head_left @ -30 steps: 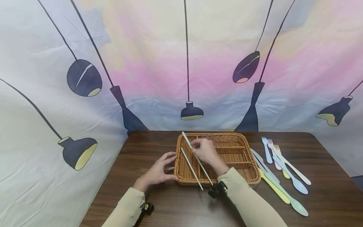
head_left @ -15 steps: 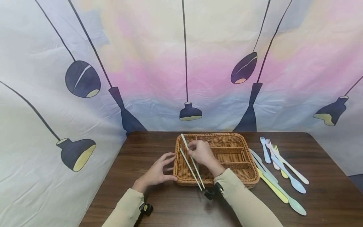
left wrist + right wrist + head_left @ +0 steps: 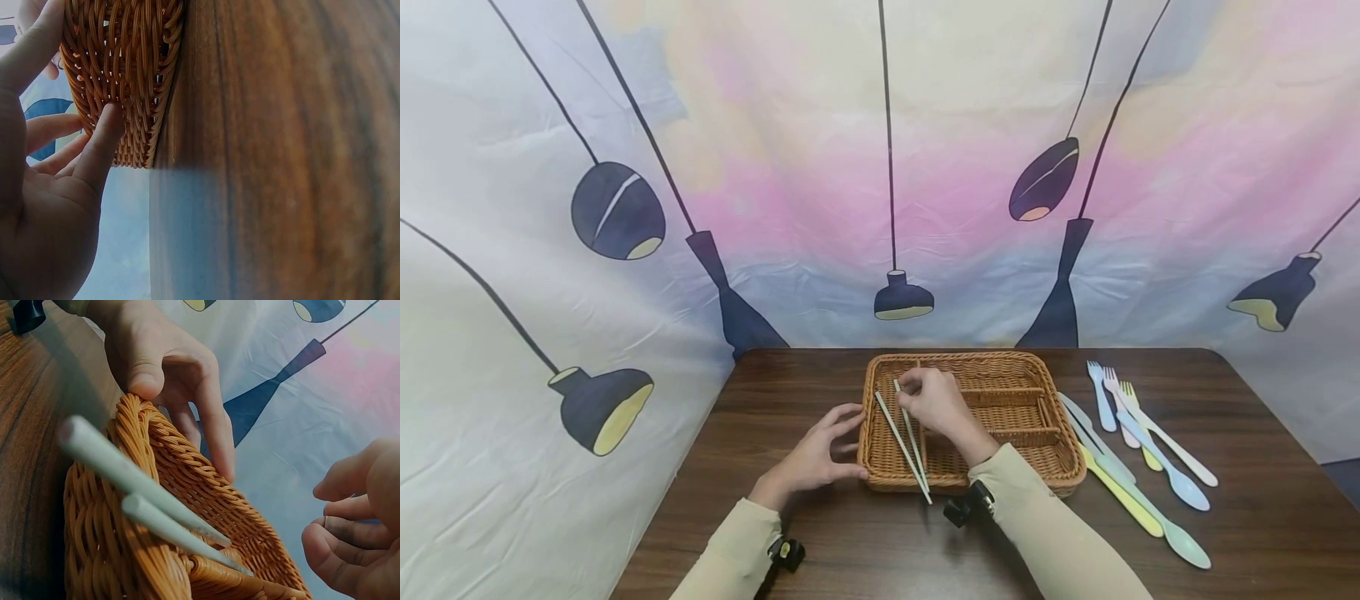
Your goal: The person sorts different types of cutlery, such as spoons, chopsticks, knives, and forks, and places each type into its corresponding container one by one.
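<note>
Two pale green chopsticks lie in the left compartment of a wicker basket (image 3: pixel 970 482). Their near ends stick out over the front rim. The left chopstick (image 3: pixel 891 421) and the right chopstick (image 3: pixel 908 423) converge at that rim. Just above the right one is my right hand (image 3: pixel 936 404). In the right wrist view my right hand (image 3: pixel 359 528) has loosely bent fingers with nothing between them, apart from the chopsticks (image 3: pixel 150 478). My left hand (image 3: pixel 812 454) rests spread against the basket's left side, its fingertips touching the weave (image 3: pixel 119 69).
Right of the basket lie several pastel forks (image 3: pixel 1103 396), knives (image 3: pixel 1123 496) and spoons (image 3: pixel 1187 546), some overlapping. The brown wooden table (image 3: pixel 775 392) meets a cloth backdrop (image 3: pixel 820 308) printed with hanging lamps.
My right hand has brought the second chopstick beside the first and let it go; it has dropped lower into the basket. My left hand stays at the basket's side.
</note>
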Action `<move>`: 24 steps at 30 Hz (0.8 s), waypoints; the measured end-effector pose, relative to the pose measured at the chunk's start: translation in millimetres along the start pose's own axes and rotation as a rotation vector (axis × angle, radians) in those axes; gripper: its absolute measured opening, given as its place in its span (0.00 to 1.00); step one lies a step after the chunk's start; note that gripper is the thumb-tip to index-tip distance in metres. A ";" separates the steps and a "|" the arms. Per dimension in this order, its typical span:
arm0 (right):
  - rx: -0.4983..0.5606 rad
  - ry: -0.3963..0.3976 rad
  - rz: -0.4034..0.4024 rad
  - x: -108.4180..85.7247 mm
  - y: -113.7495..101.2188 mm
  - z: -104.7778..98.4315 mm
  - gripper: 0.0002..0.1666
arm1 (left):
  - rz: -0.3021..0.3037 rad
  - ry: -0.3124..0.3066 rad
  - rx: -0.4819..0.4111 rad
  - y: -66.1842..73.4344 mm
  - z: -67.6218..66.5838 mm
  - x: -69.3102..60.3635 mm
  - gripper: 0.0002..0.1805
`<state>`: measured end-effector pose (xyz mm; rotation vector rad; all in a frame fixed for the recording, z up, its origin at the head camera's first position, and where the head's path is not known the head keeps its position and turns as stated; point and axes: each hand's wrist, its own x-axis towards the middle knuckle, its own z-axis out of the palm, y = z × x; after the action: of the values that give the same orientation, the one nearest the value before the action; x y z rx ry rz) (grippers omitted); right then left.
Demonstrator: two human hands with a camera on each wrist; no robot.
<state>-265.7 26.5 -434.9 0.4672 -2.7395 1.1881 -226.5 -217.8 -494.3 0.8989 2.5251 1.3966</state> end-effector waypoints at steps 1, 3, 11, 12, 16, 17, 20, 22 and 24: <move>0.002 0.000 0.001 0.0 0.2 0.0 0.10 | 0.000 0.000 0.000 0.2 0.0 0.2 0.51; 0.009 -0.001 0.003 -0.2 0.4 -0.3 0.10 | 0.000 0.000 0.001 0.5 0.1 0.7 0.52; 0.069 0.022 -0.005 -3.2 4.5 -14.8 0.09 | -0.030 -0.002 0.021 0.4 -0.1 0.9 0.52; 0.073 0.030 0.003 -3.6 5.5 -18.4 0.09 | -0.031 -0.002 0.021 0.3 0.0 1.2 0.52; 0.080 0.050 0.020 -4.0 11.5 -33.8 0.10 | -0.040 -0.002 0.014 -0.7 0.5 1.5 0.52; 0.082 0.051 0.025 -4.4 13.4 -38.2 0.11 | -0.042 -0.001 0.011 -0.7 0.6 1.5 0.52; 0.084 0.055 0.034 -5.7 19.9 -51.4 0.12 | -0.043 0.002 0.010 -0.9 0.6 1.3 0.52; 0.074 0.058 0.037 -7.9 24.3 -60.2 0.13 | -0.044 0.003 0.010 -1.0 0.7 0.8 0.52; 0.069 0.067 0.031 -10.2 28.5 -68.7 0.14 | -0.045 0.002 0.006 -1.0 0.7 0.5 0.52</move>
<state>-266.3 97.3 -409.9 0.3856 -2.6657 1.2849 -227.0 -217.4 -495.4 0.8364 2.5362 1.3787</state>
